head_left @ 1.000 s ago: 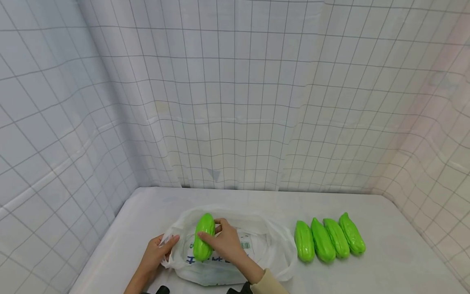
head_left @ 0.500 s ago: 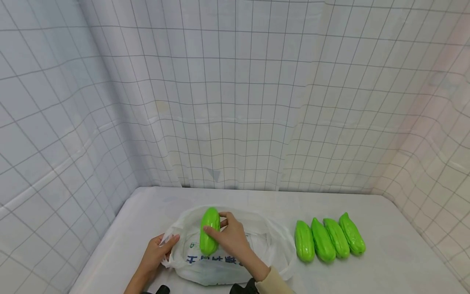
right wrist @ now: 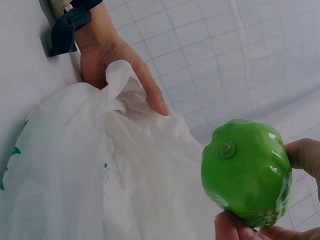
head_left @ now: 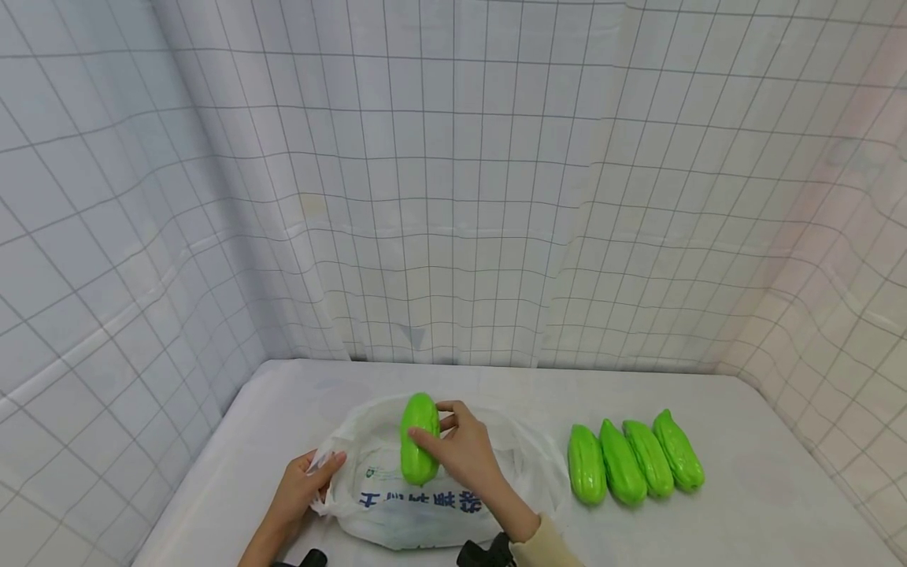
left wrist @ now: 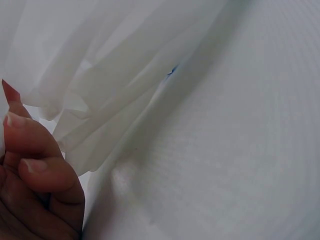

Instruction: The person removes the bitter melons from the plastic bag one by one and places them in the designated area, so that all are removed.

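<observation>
A glossy bright green bitter melon (head_left: 420,441) is held upright above the mouth of a white plastic bag (head_left: 397,524) with blue lettering. My right hand (head_left: 464,449) pinches it from the right, thumb across the near side. The right wrist view shows the bitter melon (right wrist: 245,172) end-on, with a small round nub and a lumpy skin. At the bag's left edge, my left hand (head_left: 305,484) grips the gathered rim. Close up in the left wrist view, curled fingers (left wrist: 42,175) sit beside folds of the thin bag (left wrist: 105,105).
Several more green bitter melons (head_left: 623,465) lie side by side in a row to the right of the bag. They rest on a white-covered table (head_left: 751,504). Grid-patterned white curtains (head_left: 453,236) enclose the back and both sides.
My right hand has moved up and to the right with the bitter melon, uncovering more of the bag's blue lettering. The left hand keeps its place on the bag's rim.
</observation>
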The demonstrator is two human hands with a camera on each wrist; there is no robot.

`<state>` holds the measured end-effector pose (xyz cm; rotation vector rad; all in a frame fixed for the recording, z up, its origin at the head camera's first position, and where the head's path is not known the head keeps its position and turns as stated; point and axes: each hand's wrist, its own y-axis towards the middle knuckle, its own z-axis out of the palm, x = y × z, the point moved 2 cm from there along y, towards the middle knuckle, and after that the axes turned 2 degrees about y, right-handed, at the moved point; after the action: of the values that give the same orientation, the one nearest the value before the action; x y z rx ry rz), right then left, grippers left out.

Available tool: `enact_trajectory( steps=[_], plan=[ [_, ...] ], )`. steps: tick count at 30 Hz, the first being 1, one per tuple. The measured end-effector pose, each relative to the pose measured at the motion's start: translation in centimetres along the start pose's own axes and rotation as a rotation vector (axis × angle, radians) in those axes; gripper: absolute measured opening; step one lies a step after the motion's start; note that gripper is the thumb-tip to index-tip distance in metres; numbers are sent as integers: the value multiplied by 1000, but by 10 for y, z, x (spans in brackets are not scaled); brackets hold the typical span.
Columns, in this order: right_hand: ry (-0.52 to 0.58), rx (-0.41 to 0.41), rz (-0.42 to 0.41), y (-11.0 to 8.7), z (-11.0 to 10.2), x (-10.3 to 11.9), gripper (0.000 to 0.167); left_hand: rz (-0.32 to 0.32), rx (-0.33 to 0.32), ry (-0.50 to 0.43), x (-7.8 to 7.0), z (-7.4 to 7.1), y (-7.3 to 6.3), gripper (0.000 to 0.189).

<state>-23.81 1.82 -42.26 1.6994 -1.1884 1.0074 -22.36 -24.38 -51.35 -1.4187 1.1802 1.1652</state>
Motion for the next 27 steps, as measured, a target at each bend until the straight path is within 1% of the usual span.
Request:
enact_trajectory(
  steps=[10, 15, 22, 27],
  plan=[
    [-1, -59, -7, -1, -18, -2, 63, -4, 9, -20, -1, 0, -1, 24],
    [8, -72, 1, -2, -29, -2, 64, -4, 9, -23, -2, 1, -1, 25],
    [-10, -109, -10, -4, -43, 1, 64, -14, -1, -14, -1, 0, -1, 25],
    [-29, -151, 4, -2, -54, -2, 63, -21, -4, -10, -1, 0, 0, 25]
  ],
)
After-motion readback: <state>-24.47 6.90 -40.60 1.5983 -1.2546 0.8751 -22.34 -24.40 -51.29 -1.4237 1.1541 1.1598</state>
